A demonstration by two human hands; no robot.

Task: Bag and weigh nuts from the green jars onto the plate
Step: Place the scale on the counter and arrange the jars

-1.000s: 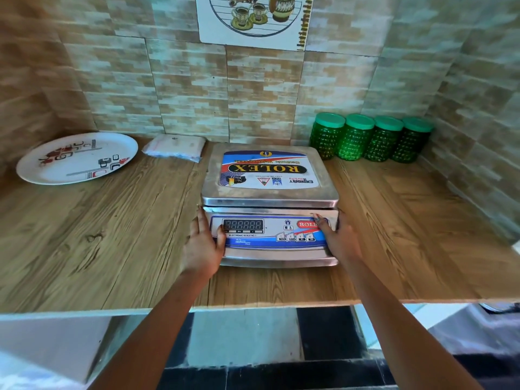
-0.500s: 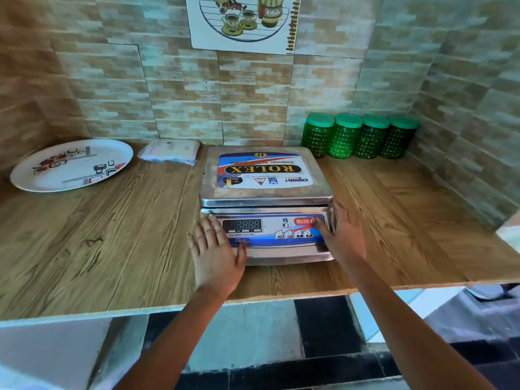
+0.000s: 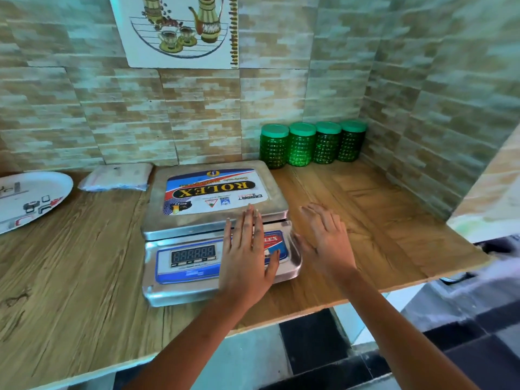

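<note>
On my feed both hands were flat and held nothing: left hand (image 3: 247,260) lay palm-down, fingers straight and close together, over the right half of the front panel of the scale (image 3: 197,218), fingertips up at the front edge of the steel platform, thumb out over the red logo; couldn't tell if it pressed the panel or just hovered. Right hand (image 3: 326,243) sat just right of the scale, fingers spread and relaxed, over the wooden counter (image 3: 84,263), thumb near the scale's front right corner; contact with the counter not clear either. Display (image 3: 193,254) showed a row of dim segments, digits unreadable. Scale stood mid-counter, platform label upside down to me. The four green jars (image 3: 301,149) were upright in a tight row against the back wall in the right corner, behind and right of the scale, green lids (image 3: 275,130) on; contents not readable through the dimpled walls. Plate (image 3: 31,198) lay flat at the far left of the counter, partly cut by the frame edge, well apart from the jars. A flat clear packet (image 3: 116,177), looked like bags, lay between plate and scale near the back wall
</note>
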